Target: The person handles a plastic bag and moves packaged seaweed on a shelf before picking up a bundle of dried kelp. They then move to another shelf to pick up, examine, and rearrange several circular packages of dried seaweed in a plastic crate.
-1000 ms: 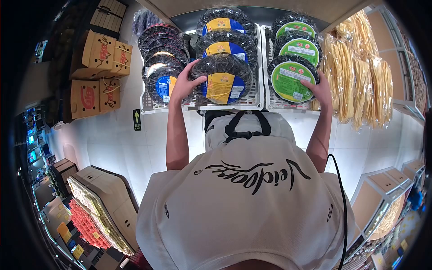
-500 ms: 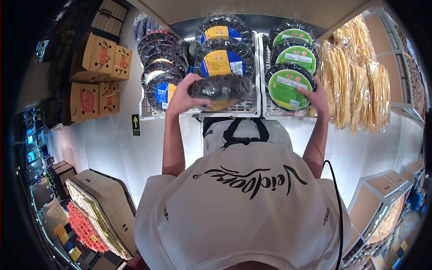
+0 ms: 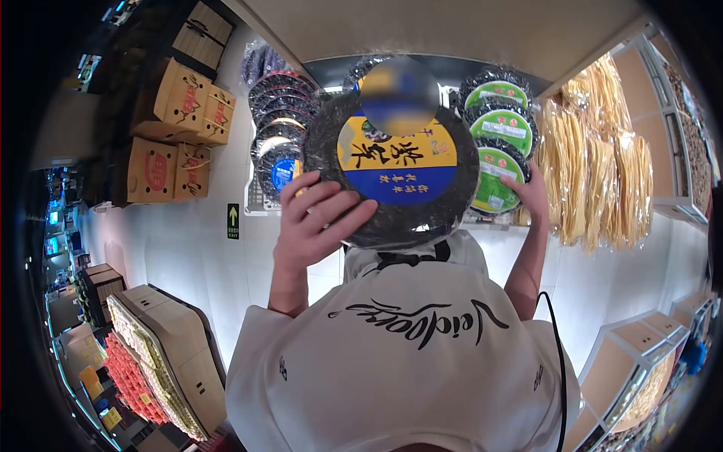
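Note:
A large round pack of dark seaweed (image 3: pixel 324 143) with a yellow and blue label is raised toward the camera, its label facing up. My left hand (image 3: pixel 320 218) grips its lower left edge, fingers over the wrapping and a ring on one finger. On the right, my right hand (image 3: pixel 529 192) is closed round the right edge of the front green-labelled pack (image 3: pixel 495 181), thumb on its face. That pack leans in a row of similar ones. Left of the raised pack stands a row of round packs (image 3: pixel 285 172) with blue labels at the front.
Bagged yellow dried sticks (image 3: pixel 595 166) hang at the right of the shelf. Cardboard boxes (image 3: pixel 157 172) with red print stand at the left. A wooden shelf board (image 3: pixel 444 30) spans the top. A display bin (image 3: pixel 169 346) is at the lower left, and a black cable (image 3: pixel 561 354) hangs at the right.
My left hand has lifted the seaweed pack up toward the camera and turned its label to face up. My right hand remains at the front green-labelled pack. The view has shifted slightly.

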### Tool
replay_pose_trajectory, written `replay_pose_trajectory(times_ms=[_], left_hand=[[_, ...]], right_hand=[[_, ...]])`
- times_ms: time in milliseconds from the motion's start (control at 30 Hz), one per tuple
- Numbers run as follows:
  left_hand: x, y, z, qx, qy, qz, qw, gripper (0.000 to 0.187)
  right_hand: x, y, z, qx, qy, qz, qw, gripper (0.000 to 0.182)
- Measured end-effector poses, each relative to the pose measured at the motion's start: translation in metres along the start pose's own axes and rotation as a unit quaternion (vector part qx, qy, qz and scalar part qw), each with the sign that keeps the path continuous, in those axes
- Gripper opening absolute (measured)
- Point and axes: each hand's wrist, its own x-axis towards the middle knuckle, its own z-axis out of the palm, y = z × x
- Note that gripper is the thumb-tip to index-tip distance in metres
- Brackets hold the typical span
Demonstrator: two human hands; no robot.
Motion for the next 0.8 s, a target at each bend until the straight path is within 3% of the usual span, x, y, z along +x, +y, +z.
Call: replay_pose_trajectory(times_ms=[67, 167, 233, 267, 733, 800], left_hand=[[-0.009, 0.0, 0.01, 0.071, 0.024, 0.021, 0.997, 0.041], [-0.02, 0.0, 0.038, 0.085, 0.161, 0.004, 0.983, 0.039], [-0.031, -0.002, 0.053, 0.097, 0.193, 0.001, 0.976, 0.032], [-0.033, -0.002, 0.058, 0.1, 0.197, -0.009, 0.975, 0.032], [-0.032, -0.003, 0.068, 0.1, 0.208, -0.033, 0.972, 0.035], [-0.025, -0.007, 0.067, 0.016, 0.251, -0.094, 0.963, 0.042]], right_hand=[[0.0, 0.002, 0.0, -0.007, 0.0, 0.005, 1.0, 0.061], [0.0, -0.001, 0.0, -0.017, 0.0, 0.003, 1.0, 0.059], [-0.003, -0.006, -0.001, -0.02, -0.005, 0.005, 1.0, 0.055], [-0.003, -0.005, -0.001, -0.024, 0.006, 0.002, 1.0, 0.061], [-0.002, 0.001, -0.001, 0.006, -0.004, -0.016, 1.0, 0.059], [-0.001, 0.001, 0.0, 0.008, -0.007, -0.014, 1.0, 0.059]])
